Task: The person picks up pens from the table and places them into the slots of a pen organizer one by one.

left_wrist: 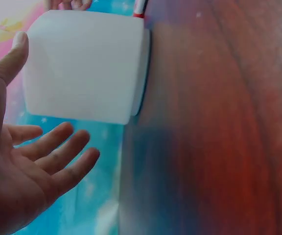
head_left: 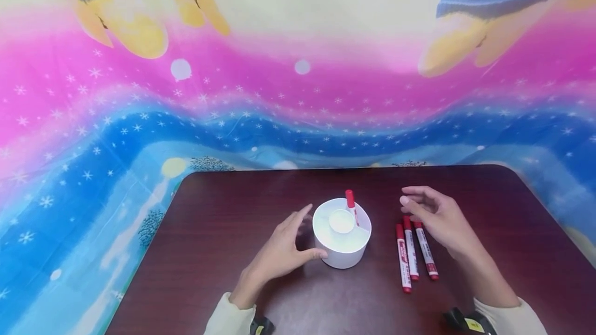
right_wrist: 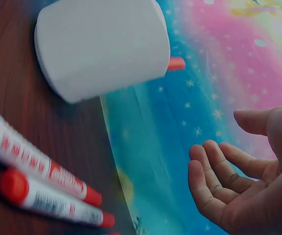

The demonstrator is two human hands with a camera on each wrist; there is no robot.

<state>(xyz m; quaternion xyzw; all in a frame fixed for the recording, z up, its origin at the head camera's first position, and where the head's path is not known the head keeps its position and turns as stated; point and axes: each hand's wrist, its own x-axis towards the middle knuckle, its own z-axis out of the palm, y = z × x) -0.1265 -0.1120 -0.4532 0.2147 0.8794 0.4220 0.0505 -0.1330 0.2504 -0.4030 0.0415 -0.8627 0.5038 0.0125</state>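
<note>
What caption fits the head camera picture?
Two open hands, left and right, beside a white cup holding one marker; three markers lie nearby.

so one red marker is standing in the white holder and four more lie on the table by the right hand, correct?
Not quite: three red markers lie on the table by the right hand, not four, as the head view shows. One marker does stand in the white holder.

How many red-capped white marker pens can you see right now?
4. One red-capped white marker stands in the white round plastic holder; three markers lie side by side on the dark wooden table, under the right hand. The holder may hide more.
</note>
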